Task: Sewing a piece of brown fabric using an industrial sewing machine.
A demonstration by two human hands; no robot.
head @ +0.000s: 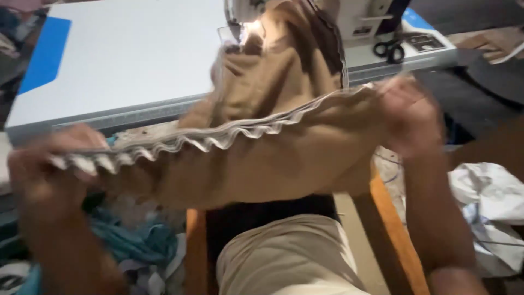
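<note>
The left hand (46,164) is clenched on the near-left end of a tan garment (273,158), pinching its white ruffled elastic edge (207,139), while the right hand (412,117) grips the same edge at the right, so the band runs taut between them, rising from lower left to upper right. Both hands are blurred, so single fingers cannot be made out. The rest of the tan cloth hangs below the stretched edge and also bunches upward at the far side, toward the needle area of a white sewing machine (360,16) whose small lamp glows just beside the fabric. The machine stands on a white table (125,54) with a blue patch (46,54) at its far-left corner (a pair of black-handled scissors (388,50) lies on the table to the right of the machine). Below the garment, near the camera, the person's lap in pale trousers (289,257) shows, with teal and mixed cloth scraps (136,246) heaped at the near left and crumpled white material (491,202) at the right
</note>
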